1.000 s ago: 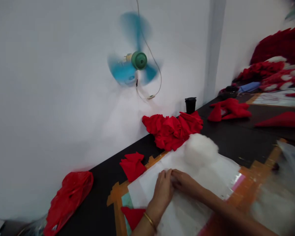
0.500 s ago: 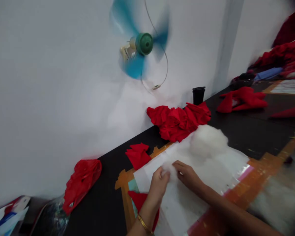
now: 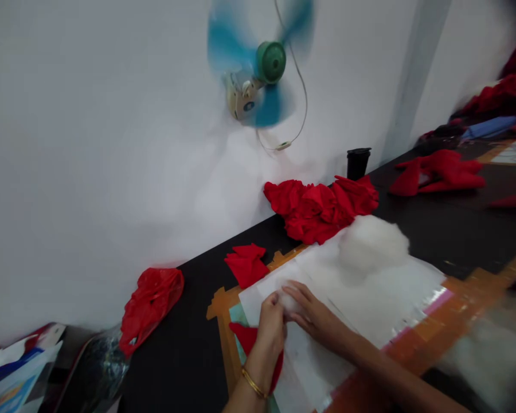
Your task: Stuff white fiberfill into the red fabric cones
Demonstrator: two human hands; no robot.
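Between my two hands is a small tuft of white stuffing [image 3: 286, 299], held over white paper [image 3: 313, 350] taped to the table. My left hand [image 3: 272, 324], with a gold bangle at the wrist, closes its fingers and thumb on the tuft from the left. My right hand [image 3: 312, 312] curves round the same tuft from the right, fingers bent against it. A red fabric piece [image 3: 245, 335] lies partly hidden under my left forearm. Farther back on the paper sits a big heap of white stuffing [image 3: 374, 244].
Crumpled red fabric pieces [image 3: 318, 206] lie by the wall, with a smaller red piece [image 3: 246, 264] nearer. A red plastic bag [image 3: 150, 307] is at left. A black cup [image 3: 358, 163] stands at the back. A wall fan [image 3: 270, 63] spins above. More stuffing [image 3: 494, 350] lies at lower right.
My right hand has come in against the tuft, its fingers now wrapped over it rather than pinching at its edge. The view has shifted slightly to the left.
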